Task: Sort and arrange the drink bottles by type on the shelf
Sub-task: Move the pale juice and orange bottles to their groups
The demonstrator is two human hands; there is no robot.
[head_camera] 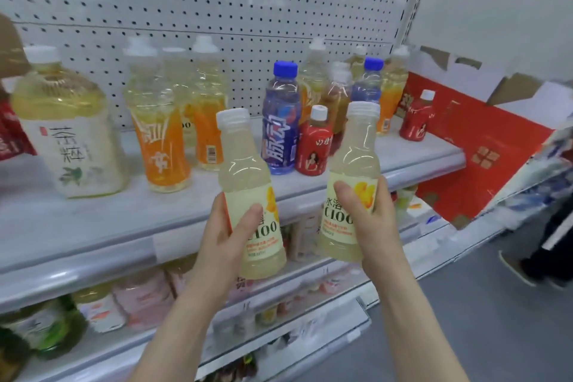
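The left hand grips the left bottle, the right hand the right bottle, fingers curled round each label. Both pale C100 drinks are held upright just in front of the shelf, nearer than its blue bottle.

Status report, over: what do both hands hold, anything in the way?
Left hand grips first C100 bottle, right hand grips second C100 bottle. Both off shelf. Blue bottle, small red bottle stand just behind.
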